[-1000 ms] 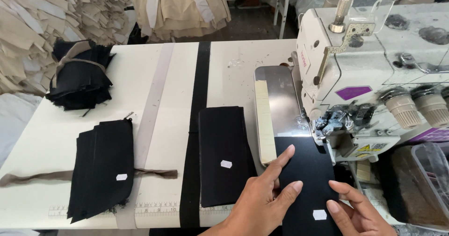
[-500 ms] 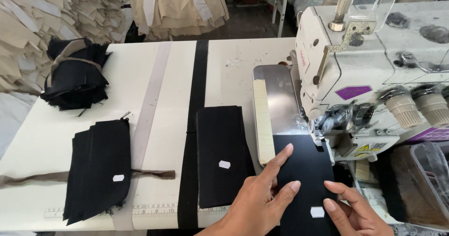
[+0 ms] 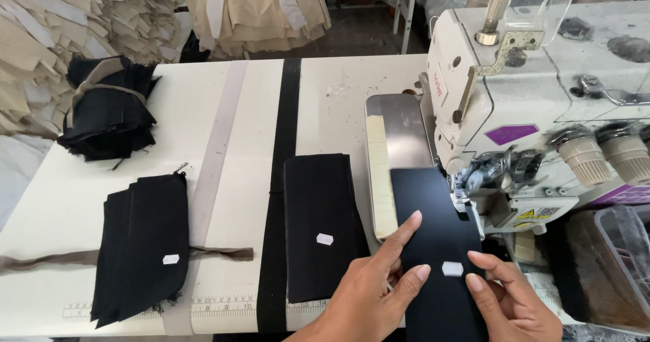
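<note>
A black fabric panel (image 3: 433, 213) with a small white sticker lies on the bed of a cream industrial sewing machine (image 3: 535, 91), its far end beside the presser foot (image 3: 474, 179). My left hand (image 3: 379, 288) rests flat on the panel's left edge, fingers spread and pointing away from me. Fingertips of my right hand (image 3: 511, 301) press on the panel's near right side, beside the sticker. Neither hand grips the cloth. To the left sits a stack of black panels (image 3: 318, 227) carrying another white sticker.
On the white table (image 3: 169, 125), another pile of black pieces (image 3: 142, 247) lies over a tan strip at the left, and a tied black bundle (image 3: 108, 112) sits far left. Beige cut pieces are heaped behind. A clear bin (image 3: 623, 247) stands at the right.
The panel has slid a little farther up the machine bed toward the presser foot, with both hands staying flat on it. The view has shifted slightly.
</note>
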